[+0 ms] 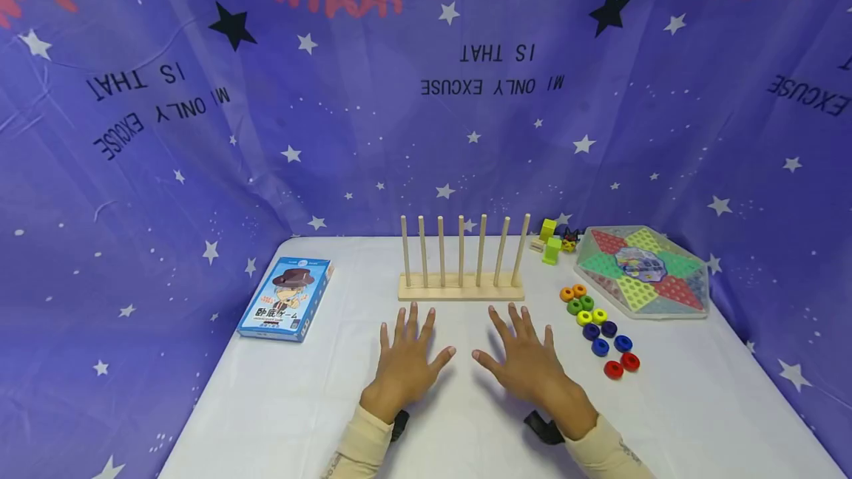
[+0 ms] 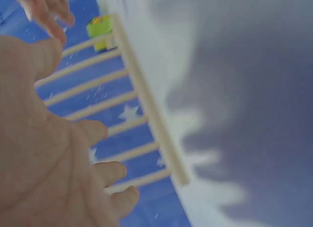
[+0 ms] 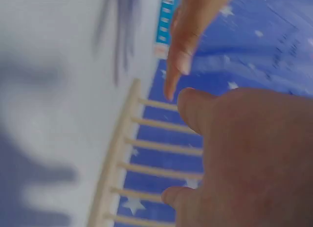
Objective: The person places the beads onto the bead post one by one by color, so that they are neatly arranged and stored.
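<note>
In the head view my left hand (image 1: pixel 404 362) and my right hand (image 1: pixel 529 361) are held palm down with fingers spread, side by side over the white table, and neither holds anything. Just beyond the fingertips stands a wooden peg rack (image 1: pixel 461 292), a flat base with several upright pegs and no rings on them. To the right of my right hand lie paired small rings: orange (image 1: pixel 566 294), green (image 1: pixel 575 307), yellow (image 1: pixel 584 318), dark purple (image 1: pixel 591 331), blue (image 1: pixel 600 347) and red (image 1: pixel 614 369). Both wrist views show the rack past the palm or back of the hand.
A blue card game box (image 1: pixel 286 299) lies at the left. At the back right are a hexagonal star-patterned board game case (image 1: pixel 679 290), lime-green blocks (image 1: pixel 552 250) and a small dark-and-yellow figure (image 1: pixel 569 239). A purple star-print curtain (image 1: pixel 373 117) hangs behind and beside the table.
</note>
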### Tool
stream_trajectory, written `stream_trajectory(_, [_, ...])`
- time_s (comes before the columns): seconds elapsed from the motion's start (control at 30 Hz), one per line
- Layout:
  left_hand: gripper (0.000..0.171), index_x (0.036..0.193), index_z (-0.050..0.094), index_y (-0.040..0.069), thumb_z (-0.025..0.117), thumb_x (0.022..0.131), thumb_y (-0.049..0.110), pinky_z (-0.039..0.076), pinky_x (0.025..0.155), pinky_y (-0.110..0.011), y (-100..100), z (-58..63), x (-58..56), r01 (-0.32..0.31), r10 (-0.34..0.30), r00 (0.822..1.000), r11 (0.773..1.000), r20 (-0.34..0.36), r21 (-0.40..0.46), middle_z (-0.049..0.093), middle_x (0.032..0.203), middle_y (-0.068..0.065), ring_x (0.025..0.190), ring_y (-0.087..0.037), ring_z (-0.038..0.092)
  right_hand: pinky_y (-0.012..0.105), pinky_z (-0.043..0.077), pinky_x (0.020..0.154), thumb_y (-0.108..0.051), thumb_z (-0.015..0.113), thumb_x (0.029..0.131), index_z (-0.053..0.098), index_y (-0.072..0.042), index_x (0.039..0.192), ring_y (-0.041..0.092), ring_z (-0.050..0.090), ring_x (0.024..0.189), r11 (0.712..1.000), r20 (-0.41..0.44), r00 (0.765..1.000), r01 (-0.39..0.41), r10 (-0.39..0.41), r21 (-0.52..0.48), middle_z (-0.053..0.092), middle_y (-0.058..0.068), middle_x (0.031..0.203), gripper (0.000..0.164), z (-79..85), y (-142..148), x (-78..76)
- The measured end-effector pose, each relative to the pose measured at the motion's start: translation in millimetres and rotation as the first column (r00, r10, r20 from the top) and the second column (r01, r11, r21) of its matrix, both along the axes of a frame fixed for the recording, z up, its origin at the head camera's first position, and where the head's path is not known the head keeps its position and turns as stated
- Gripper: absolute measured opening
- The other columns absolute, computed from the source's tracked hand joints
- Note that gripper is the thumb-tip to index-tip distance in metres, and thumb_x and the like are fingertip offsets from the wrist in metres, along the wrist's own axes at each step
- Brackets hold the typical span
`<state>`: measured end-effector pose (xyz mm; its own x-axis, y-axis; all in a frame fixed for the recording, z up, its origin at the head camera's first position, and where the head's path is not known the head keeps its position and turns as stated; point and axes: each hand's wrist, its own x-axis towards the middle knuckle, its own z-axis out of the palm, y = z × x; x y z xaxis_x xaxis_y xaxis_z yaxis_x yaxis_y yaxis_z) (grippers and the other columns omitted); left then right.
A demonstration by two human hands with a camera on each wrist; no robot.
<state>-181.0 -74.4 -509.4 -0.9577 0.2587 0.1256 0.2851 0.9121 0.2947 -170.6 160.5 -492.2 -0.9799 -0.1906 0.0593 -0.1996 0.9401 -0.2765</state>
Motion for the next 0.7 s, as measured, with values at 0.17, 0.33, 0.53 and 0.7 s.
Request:
stream_trajectory(0.17, [0.070,0.149,0.032,0.012,0.048,0.095,0.052,0.035,0.100,-0.058,-32,26.6,-33.8,-0.048,0.044,0.999,0.977,0.024,0.207,0.042,0.140,-0.020,0.125,-0.037,0.044,0.066,0.028,0.102,-0.063,0.040,0.093,0.025,-0.012,0.152,0.046,0.029,0.134,0.965,0.060,0.995,0.090,-0.077,-0.246,0.029,0.024,0.149,0.080,29.7,55,-8.1])
stream_trajectory(0.33, [0.052,0.147,0.031,0.010,0.046,0.101,0.026,0.053,0.076,-0.048,-67,33.3,-82.2,-0.127,-0.029,0.966,0.811,0.257,0.571,0.059,0.113,-0.022,0.088,-0.035,0.064,0.043,0.055,0.074,-0.054,0.040,0.097,0.030,-0.001,0.145,0.035,0.062,0.099,0.808,0.231,0.954,0.288,-0.193,-0.514,0.057,0.026,0.119,0.072,34.0,140,-3.2])
stream_trajectory(0.53, [0.057,0.148,0.026,0.003,0.051,0.098,0.013,0.057,0.062,-0.040,-79,-6.1,-120.1,-0.294,-0.123,0.882,0.610,0.455,0.736,0.059,0.097,-0.025,0.068,-0.032,0.064,0.032,0.051,0.059,-0.035,0.042,0.101,0.025,0.003,0.143,0.019,0.064,0.073,0.628,0.500,0.831,0.528,-0.244,-0.572,0.066,0.008,0.089,0.059,-8.9,204,12.5])
stream_trajectory(0.7, [0.058,0.146,0.033,0.004,0.055,0.093,0.006,0.049,0.044,-0.026,-72,-29.1,-132.6,-0.319,-0.107,0.880,0.589,0.463,0.742,0.060,0.079,-0.015,0.048,-0.014,0.053,0.028,0.050,0.053,-0.026,0.045,0.100,0.022,0.007,0.140,0.017,0.064,0.066,0.557,0.560,0.805,0.562,-0.196,-0.612,0.067,0.004,0.080,0.056,-34.8,214,16.5])
